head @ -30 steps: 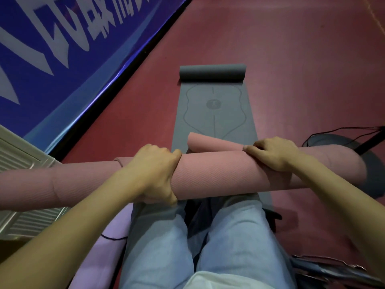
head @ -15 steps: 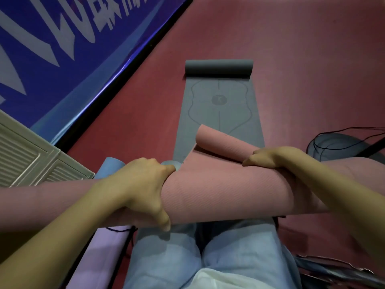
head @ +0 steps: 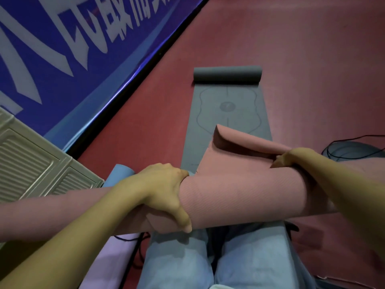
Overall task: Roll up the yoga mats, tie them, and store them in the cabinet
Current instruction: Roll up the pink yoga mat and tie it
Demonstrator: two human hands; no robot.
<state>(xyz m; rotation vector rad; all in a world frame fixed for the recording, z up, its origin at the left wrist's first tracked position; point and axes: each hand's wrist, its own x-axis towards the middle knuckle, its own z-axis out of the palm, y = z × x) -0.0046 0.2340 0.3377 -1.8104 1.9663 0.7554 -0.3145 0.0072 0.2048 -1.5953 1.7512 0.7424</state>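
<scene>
Risk, pink mat (head: 239,197) across my lap: left hand (head: 164,192) clamps the roll's middle, right hand (head: 291,158) pinches its loose outer flap, which bulges just beyond my right knuckles; I judge slack there lets it unwind, untied

Left hand (head: 164,195) curled with thumb low, right hand (head: 291,157) pinching with bent fingers, both bare forearms reaching forward, knees below
</scene>
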